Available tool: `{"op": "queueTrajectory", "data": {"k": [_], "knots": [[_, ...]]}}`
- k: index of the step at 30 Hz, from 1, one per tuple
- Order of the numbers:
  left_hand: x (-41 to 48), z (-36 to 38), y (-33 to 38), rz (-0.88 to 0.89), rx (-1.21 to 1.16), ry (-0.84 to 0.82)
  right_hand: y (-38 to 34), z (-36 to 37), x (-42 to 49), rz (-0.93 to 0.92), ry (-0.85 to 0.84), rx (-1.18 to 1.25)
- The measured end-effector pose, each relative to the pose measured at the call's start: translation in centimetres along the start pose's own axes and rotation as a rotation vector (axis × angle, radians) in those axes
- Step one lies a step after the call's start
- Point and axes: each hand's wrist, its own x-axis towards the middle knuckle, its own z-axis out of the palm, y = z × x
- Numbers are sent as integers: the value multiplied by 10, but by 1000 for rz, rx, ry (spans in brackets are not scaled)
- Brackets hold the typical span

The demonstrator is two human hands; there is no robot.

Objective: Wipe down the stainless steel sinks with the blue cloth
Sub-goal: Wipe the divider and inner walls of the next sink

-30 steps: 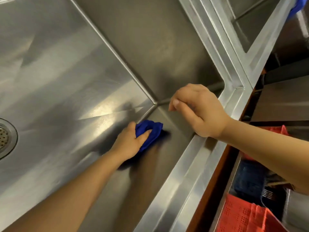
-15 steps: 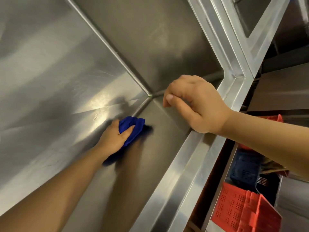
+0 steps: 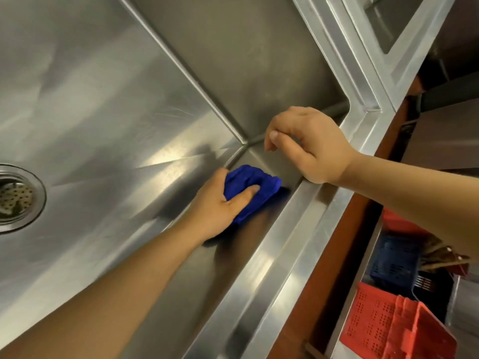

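Observation:
I look down into a deep stainless steel sink [image 3: 108,104]. My left hand [image 3: 220,206] grips the bunched blue cloth [image 3: 252,189] and presses it against the near wall of the basin, close to the bottom corner. My right hand [image 3: 308,143] rests with its heel on the sink's front rim [image 3: 293,237], its fingers loosely curled over the basin and holding nothing. A second sink [image 3: 388,24] shows at the top right, beyond the dividing rim.
A round perforated drain [image 3: 15,198] sits at the left edge of the basin floor. Below the counter on the right are red crates [image 3: 388,327] and a blue crate [image 3: 394,263]. A dark surface [image 3: 445,130] lies to the far right.
My left hand has slid the cloth along the near wall, back towards the corner and the rim. The drain has come back into view. My right hand stays on the rim.

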Motion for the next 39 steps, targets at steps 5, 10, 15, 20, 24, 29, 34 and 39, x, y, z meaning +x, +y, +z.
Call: {"op": "queueTrajectory", "data": {"k": [5, 10, 15, 20, 24, 29, 34, 39], "knots": [[-69, -22, 11, 64, -84, -93, -12, -3, 1, 31, -8, -42], [-78, -29, -15, -50, -11, -61, -59, 10, -5, -10, 78, 57], [-71, -38, -46, -162, 90, -23, -76, 32, -10, -16, 115, 63], [-94, -36, -28, -1, -4, -65, -79, 30, -8, -18, 88, 57], [-71, -34, -47, -20, -19, -94, -77, 32, -8, -31, 101, 49], [-20, -29, -109, -135, 75, 25, -74, 35, -9, -13, 122, 89], [-34, -31, -90, -72, 48, -27, -74, 32, -9, -27, 101, 75], [-44, -30, -76, 33, 34, -54, -77, 34, -8, -51, 90, 63]]}}
